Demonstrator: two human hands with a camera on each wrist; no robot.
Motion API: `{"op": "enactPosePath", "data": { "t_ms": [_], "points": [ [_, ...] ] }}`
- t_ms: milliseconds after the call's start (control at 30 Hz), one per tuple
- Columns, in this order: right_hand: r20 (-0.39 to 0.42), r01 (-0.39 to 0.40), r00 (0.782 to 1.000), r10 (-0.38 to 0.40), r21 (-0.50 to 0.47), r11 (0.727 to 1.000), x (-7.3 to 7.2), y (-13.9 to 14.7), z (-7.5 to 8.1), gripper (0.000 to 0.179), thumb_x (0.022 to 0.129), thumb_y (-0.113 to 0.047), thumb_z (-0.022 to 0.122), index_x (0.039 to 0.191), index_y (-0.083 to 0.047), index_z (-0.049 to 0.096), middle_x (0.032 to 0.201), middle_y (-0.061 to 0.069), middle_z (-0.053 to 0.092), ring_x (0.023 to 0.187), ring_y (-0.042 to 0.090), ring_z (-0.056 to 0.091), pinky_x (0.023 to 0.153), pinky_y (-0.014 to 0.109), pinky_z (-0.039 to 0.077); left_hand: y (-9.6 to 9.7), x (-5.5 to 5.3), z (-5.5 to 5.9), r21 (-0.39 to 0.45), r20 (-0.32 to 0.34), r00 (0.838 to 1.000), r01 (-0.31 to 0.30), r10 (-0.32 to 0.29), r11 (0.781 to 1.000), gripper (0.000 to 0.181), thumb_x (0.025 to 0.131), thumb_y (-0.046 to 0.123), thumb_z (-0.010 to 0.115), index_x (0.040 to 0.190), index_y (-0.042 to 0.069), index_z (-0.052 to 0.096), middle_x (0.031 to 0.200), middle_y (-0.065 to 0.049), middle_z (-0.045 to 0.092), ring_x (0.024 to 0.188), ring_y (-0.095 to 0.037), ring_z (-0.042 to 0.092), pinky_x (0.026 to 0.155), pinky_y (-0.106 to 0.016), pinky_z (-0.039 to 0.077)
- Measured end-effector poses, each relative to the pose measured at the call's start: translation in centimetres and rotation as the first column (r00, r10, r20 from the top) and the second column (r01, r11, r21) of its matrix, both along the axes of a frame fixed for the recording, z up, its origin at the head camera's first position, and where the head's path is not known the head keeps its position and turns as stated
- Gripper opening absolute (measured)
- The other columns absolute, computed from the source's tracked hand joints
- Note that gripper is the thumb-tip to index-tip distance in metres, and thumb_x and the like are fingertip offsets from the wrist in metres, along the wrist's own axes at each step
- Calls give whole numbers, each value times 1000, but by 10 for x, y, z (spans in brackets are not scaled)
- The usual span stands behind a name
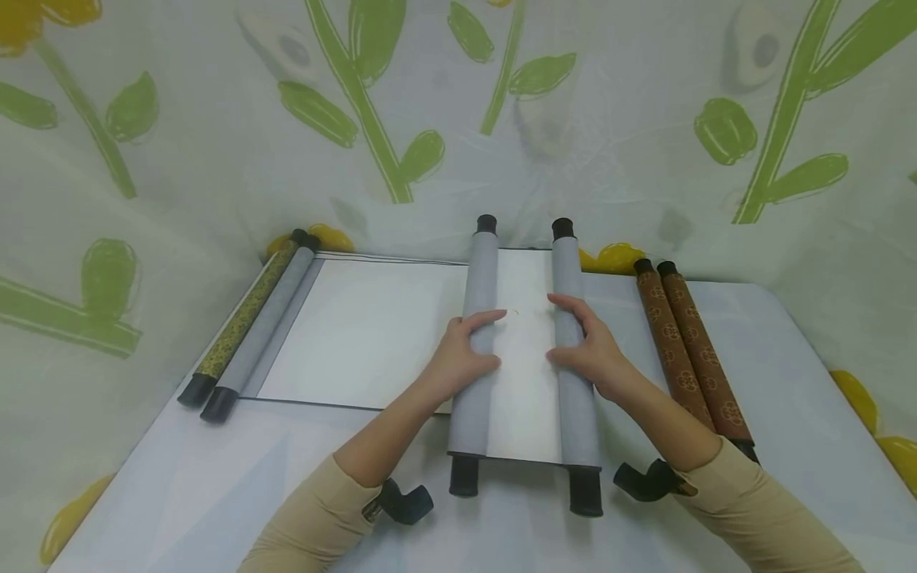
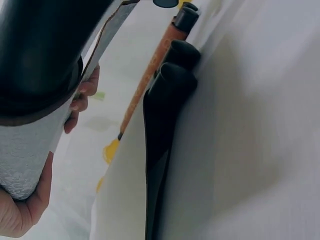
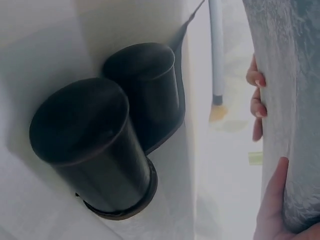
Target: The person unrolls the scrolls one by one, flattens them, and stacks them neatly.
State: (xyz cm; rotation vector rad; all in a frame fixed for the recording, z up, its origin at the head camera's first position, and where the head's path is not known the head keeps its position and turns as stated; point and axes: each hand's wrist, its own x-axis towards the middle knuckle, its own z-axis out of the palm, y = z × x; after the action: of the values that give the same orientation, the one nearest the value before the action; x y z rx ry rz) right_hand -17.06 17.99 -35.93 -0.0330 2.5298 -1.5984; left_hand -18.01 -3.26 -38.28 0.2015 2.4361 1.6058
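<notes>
My left hand (image 1: 469, 350) grips the left grey roller (image 1: 473, 418) of a hanging scroll, its thumb and index finger reaching onto the front. On the right grey roller (image 1: 579, 422), my right hand (image 1: 591, 346) has a matching grip. Between the rollers shows a narrow strip of white paper (image 1: 524, 398). Black knobs (image 1: 464, 477) cap the roller ends. In the left wrist view the patterned grey cloth (image 2: 22, 160) of the held roller is close up, above the tabletop. The right wrist view has fingers (image 3: 257, 105) curled round the grey roll (image 3: 285, 75).
A second scroll lies at left, its yellow-green roller (image 1: 247, 310) beside a grey roller (image 1: 268, 318) and its white sheet (image 1: 365, 326) spread rightward behind the held scroll. Two brown patterned rolls (image 1: 691, 342) lie at right. A leaf-printed curtain (image 1: 616, 159) hangs behind the table (image 1: 344, 469).
</notes>
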Motion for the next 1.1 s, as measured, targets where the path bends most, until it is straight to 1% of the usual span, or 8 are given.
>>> {"op": "enactPosePath", "data": {
  "t_ms": [200,267,333,467,533,600,800,1100],
  "points": [
    [7,-21,1000,21,-21,1000,1,11,-3,72,79,5,51,146,-15,36,156,13,18,138,33,19,107,58,18,-7,-1,-1,17,20,999,24,-25,1000,61,78,5,53,133,31,55,125,-17,39,107,-34,42,74,-46,41],
    [0,-21,1000,21,-22,1000,1,13,-4,70,80,5,52,146,-13,37,156,12,20,140,33,18,109,57,17,-8,-2,-2,23,32,999,35,-36,999,59,80,5,50,134,30,54,125,-17,39,107,-35,41,74,-45,40],
    [-9,-20,1000,20,-9,1000,1,13,-4,70,80,3,58,145,-13,37,155,13,22,141,34,17,110,57,17,-9,-3,-2,26,34,999,35,-36,999,59,80,6,50,134,29,54,125,-17,39,108,-35,41,74,-45,40],
    [-19,-8,1000,9,23,1000,0,13,-4,76,78,-1,69,145,-14,37,155,13,23,142,36,16,111,60,13,-9,-5,-2,-3,24,1000,15,-15,1000,57,81,11,64,134,31,54,126,-18,40,109,-36,45,77,-48,44],
    [-18,2,1000,-1,25,1000,-1,13,-3,77,77,0,70,145,-14,38,155,13,23,142,36,16,110,60,13,-10,-6,-3,-28,13,1000,0,0,1000,61,77,13,72,133,31,55,126,-18,41,109,-36,47,79,-51,46],
    [-18,3,1000,-3,22,1000,-1,13,-3,77,76,3,68,145,-14,38,155,13,23,141,36,17,109,62,14,-11,-6,-3,-46,9,1000,-13,13,999,64,75,12,75,132,32,56,126,-17,41,109,-35,47,79,-51,47],
    [-16,5,1000,-4,45,999,-1,13,0,79,75,8,61,146,-16,37,155,13,22,140,36,17,108,63,15,-13,-9,-2,-75,-12,1000,-17,16,997,69,72,0,63,133,30,54,124,-18,42,104,-35,46,73,-45,46],
    [-16,3,1000,-2,60,998,-2,20,2,76,77,6,56,146,-17,35,155,14,21,136,37,21,105,62,21,-24,-9,-2,-88,-47,999,-27,23,996,61,78,3,56,134,28,54,124,-17,41,105,-33,44,74,-42,43]
  ]
}}
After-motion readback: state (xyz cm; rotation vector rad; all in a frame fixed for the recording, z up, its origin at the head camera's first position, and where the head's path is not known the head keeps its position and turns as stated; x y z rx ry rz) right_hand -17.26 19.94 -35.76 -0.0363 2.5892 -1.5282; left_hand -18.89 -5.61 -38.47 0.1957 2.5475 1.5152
